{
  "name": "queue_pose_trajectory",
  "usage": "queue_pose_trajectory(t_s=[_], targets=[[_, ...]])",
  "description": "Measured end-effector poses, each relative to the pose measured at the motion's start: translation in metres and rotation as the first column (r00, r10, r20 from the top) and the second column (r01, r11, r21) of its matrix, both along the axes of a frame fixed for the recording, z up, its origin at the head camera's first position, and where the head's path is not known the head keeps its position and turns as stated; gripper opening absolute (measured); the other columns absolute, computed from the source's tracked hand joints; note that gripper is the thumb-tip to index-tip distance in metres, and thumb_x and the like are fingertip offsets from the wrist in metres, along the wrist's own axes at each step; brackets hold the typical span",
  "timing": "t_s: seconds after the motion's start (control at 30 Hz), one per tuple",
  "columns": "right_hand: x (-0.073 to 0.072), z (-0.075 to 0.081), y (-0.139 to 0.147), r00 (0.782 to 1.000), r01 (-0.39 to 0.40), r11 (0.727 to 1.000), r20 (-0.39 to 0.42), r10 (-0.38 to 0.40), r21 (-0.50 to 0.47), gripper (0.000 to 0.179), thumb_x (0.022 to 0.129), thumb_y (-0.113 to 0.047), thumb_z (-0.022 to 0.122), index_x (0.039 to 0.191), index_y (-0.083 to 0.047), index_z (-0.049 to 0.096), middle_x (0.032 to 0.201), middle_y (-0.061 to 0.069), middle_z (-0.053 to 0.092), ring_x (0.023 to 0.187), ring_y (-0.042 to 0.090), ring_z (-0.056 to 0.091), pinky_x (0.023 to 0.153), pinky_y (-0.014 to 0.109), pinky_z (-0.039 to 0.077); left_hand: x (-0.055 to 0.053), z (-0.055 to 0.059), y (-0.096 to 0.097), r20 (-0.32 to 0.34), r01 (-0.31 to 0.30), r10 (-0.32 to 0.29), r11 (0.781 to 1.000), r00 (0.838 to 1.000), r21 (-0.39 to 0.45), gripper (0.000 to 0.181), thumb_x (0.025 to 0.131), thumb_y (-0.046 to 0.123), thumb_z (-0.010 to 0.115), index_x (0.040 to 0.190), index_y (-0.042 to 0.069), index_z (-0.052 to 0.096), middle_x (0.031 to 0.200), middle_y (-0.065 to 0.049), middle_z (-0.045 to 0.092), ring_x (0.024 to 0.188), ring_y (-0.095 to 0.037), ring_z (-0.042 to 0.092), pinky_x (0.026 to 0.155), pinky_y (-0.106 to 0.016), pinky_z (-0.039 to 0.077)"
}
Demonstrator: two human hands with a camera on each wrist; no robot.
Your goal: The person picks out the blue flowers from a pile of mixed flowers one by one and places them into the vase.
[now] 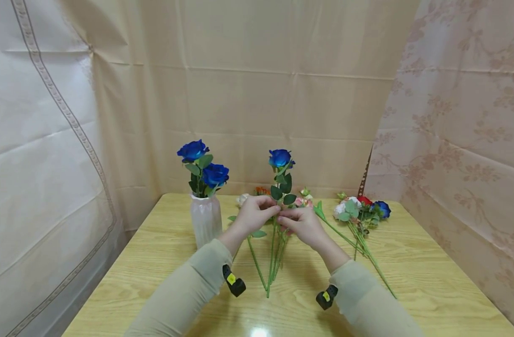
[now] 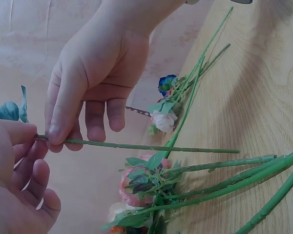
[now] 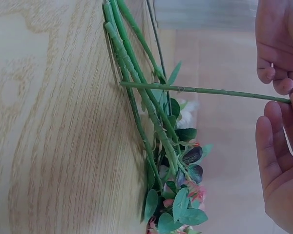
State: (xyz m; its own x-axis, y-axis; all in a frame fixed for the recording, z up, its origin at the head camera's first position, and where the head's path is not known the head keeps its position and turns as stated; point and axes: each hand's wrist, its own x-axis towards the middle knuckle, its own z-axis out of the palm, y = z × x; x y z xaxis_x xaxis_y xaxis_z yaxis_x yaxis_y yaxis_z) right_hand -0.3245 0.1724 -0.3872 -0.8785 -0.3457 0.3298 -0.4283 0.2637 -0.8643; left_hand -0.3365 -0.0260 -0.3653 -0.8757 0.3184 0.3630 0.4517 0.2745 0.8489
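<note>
One vase (image 1: pixel 206 220) holds two roses (image 1: pixel 215 175); right of it, left hand (image 1: pixel 253 215) and right hand (image 1: pixel 302 227) pinch one rose stem (image 2: pixel 151 147).

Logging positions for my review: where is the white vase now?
In the head view, the white vase stands on the table's left side, left of the left hand, with two blue roses in it.

On the yellowish wooden surface (image 1: pixel 134 271), the white ribbed vase (image 1: pixel 206 222) stood left of the hand-held blue rose (image 1: pixel 285 183); mixed artificial flowers (image 1: pixel 351 209) lay right.
</note>
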Motion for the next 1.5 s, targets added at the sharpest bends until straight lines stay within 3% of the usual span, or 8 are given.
queue_pose_trajectory(t_s=[0.07,0.2,0.4,0.47,0.7,0.87,1.3,1.5], targets=[[0.001,0.001,-0.001,1.0,-0.001,1.0,0.006,0.001,-0.002,0.022,0.098,-0.011,0.07,0.112,0.004,0.075,0.085,0.008,0.075,0.082,0.047,0.069,0.07,0.058,0.058,0.0,-0.001,0.0,0.004,0.001,-0.001,1.0,1.0,0.01,0.011,0.1,0.017,0.068,0.101,0.008,0.075,0.092,-0.001,0.071,0.082,-0.017,0.063,0.069,-0.029,0.054],[0.003,0.002,-0.001,1.0,-0.01,1.0,0.014,0.01,0.003,0.026,0.099,-0.012,0.069,0.115,0.007,0.073,0.087,0.009,0.074,0.078,0.036,0.071,0.071,0.059,0.058,0.001,-0.001,0.0,0.004,-0.001,0.001,1.0,1.0,0.013,0.011,0.1,0.018,0.068,0.101,0.009,0.074,0.091,0.0,0.07,0.082,-0.017,0.062,0.068,-0.029,0.054],[0.004,0.002,0.0,1.0,-0.012,1.0,0.018,0.011,0.019,0.027,0.1,-0.017,0.068,0.116,0.005,0.073,0.091,0.011,0.074,0.073,0.02,0.071,0.065,0.039,0.062,0.003,0.0,-0.001,-0.012,-0.009,0.009,1.0,1.0,0.009,0.012,0.1,0.02,0.068,0.103,0.009,0.074,0.092,-0.001,0.07,0.083,-0.017,0.062,0.069,-0.029,0.053],[0.003,0.002,0.001,1.0,-0.012,1.0,0.029,0.012,0.009,0.029,0.101,-0.019,0.067,0.117,0.005,0.072,0.096,0.015,0.073,0.075,0.023,0.071,0.066,0.038,0.062,0.003,0.0,-0.001,-0.018,-0.015,0.015,1.0,1.0,0.01,0.013,0.1,0.02,0.068,0.104,0.009,0.073,0.093,-0.001,0.07,0.083,-0.017,0.062,0.07,-0.03,0.053],[0.002,0.007,0.008,0.999,-0.011,1.0,0.051,0.011,-0.01,0.039,0.103,-0.029,0.064,0.124,0.003,0.068,0.121,0.019,0.067,0.089,0.045,0.069,0.073,0.054,0.06,0.001,0.001,-0.006,-0.034,-0.031,0.031,1.0,0.999,0.002,0.013,0.1,0.022,0.069,0.104,0.01,0.074,0.093,0.001,0.07,0.084,-0.019,0.062,0.069,-0.03,0.052],[0.004,0.011,0.012,0.999,-0.023,1.0,0.037,0.024,-0.02,0.041,0.103,-0.03,0.063,0.132,-0.001,0.066,0.126,0.019,0.067,0.09,0.043,0.07,0.073,0.053,0.061,0.002,0.002,-0.012,-0.06,-0.035,0.034,0.999,0.998,-0.01,0.013,0.1,0.021,0.069,0.104,0.01,0.075,0.091,0.001,0.07,0.081,-0.018,0.061,0.068,-0.03,0.052],[0.008,0.016,0.02,0.996,-0.033,0.998,0.085,0.038,-0.053,0.037,0.104,-0.028,0.063,0.131,-0.004,0.066,0.128,0.026,0.063,0.093,0.041,0.071,0.074,0.052,0.061,0.012,0.008,-0.026,-0.094,-0.033,0.031,0.999,0.995,-0.017,0.014,0.099,0.023,0.07,0.104,0.011,0.074,0.096,0.002,0.07,0.085,-0.019,0.063,0.074,-0.034,0.055],[0.008,0.014,0.021,0.995,-0.023,0.999,0.095,0.027,-0.049,0.037,0.103,-0.029,0.064,0.131,-0.006,0.066,0.124,0.017,0.067,0.094,0.039,0.071,0.073,0.047,0.062,0.019,0.011,-0.035,-0.13,-0.04,0.04,0.999,0.991,0.001,0.011,0.1,0.021,0.069,0.103,0.011,0.073,0.091,0.001,0.07,0.079,-0.021,0.062,0.067,-0.032,0.053]])
